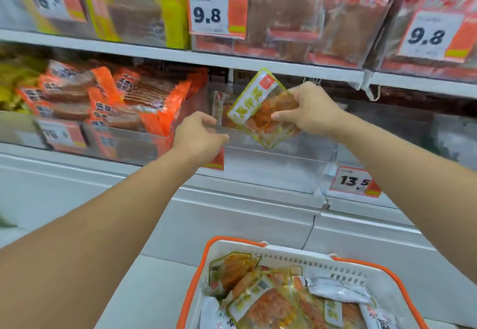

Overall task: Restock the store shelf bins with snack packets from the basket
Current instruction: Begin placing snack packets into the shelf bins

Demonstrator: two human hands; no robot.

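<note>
At nine o'clock, orange packs (116, 104) fill a clear bin (124, 143). The left hand (198, 135) hovers at the middle bin's (271, 163) front edge, fingers loosely curled, grasping nothing. Just right, at twelve o'clock, the right hand (307, 109) pinches a tilted yellow-edged packet (260, 106) over that bin. At five o'clock, the basket (304, 261) holds more packets (268, 303).

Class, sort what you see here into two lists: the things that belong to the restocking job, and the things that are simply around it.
Part of the job:
right hand, gripping a packet
left hand, holding nothing
clear bin
basket of packets

Just around:
orange packs
price tags: 9.8, 13.5
upper-shelf packs
</note>
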